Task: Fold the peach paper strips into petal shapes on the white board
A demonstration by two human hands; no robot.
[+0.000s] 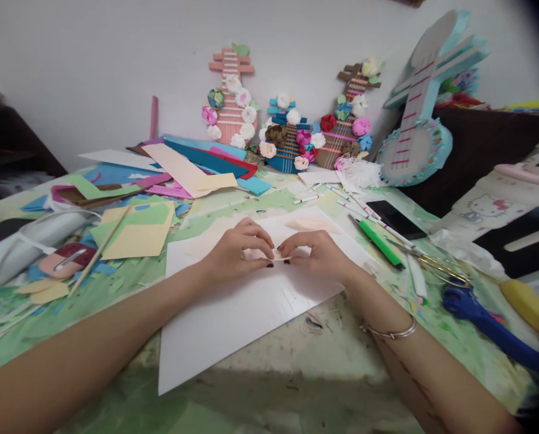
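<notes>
Worktable (296, 374), paint-stained and strewn with scraps, carrying everything shown. White sheet (233, 313) spread flat directly beneath both hands, apparently as a clean backing for fine work. Foam offcuts (179, 169) heaped well beyond the left hand; finished flower-decked guitar models (287, 141) propped against the wall far ahead, out of the working area. Blue-handled cutter (481, 316), scissors (436, 265) and green marker (380, 243) laid just right of the right hand, within easy reach. Left hand (239, 250) and right hand (317, 253) brought together, fingertips nearly touching, pinched closed on a small pale pink piece (276, 253) between them, pressed low against the sheet for steadiness. Bangle (393, 331) on right wrist.
</notes>
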